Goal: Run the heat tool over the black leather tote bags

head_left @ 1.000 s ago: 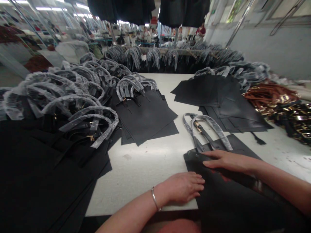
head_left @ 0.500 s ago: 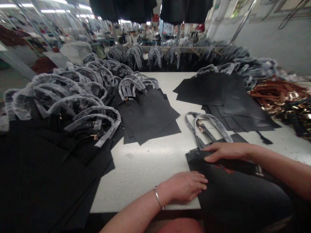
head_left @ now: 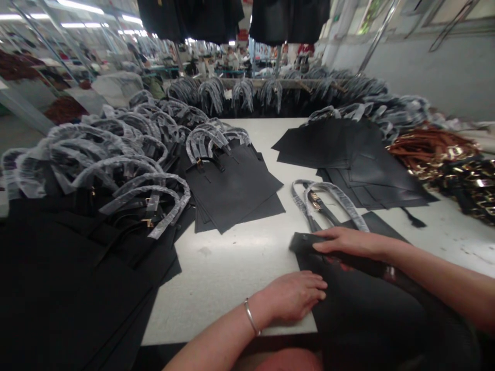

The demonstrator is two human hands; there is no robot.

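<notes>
My right hand (head_left: 340,243) grips the upper edge of a black leather bag panel (head_left: 367,304), thumb on top and fingers beneath. That edge is lifted and bent back, slightly blurred. My left hand (head_left: 299,294), with a silver bangle on its wrist, lies flat with its fingers stretched onto the panel's left edge. Just beyond my right hand, a pair of plastic-wrapped bag handles (head_left: 336,198) with a gold buckle loops over the table. The lower ends of the handles are hidden by the panel and hand.
Black panels with wrapped handles (head_left: 240,185) lie mid-table; a larger pile (head_left: 77,268) covers the left. More black panels (head_left: 340,144) lie at the back right, beside brown straps (head_left: 429,144) and gold-buckled black straps (head_left: 472,183). Black pieces (head_left: 290,20) hang above the white table (head_left: 201,304).
My right hand has shifted slightly left, raising and bending the panel's upper edge further. My left hand stays in place. The whole view has tilted slightly.
</notes>
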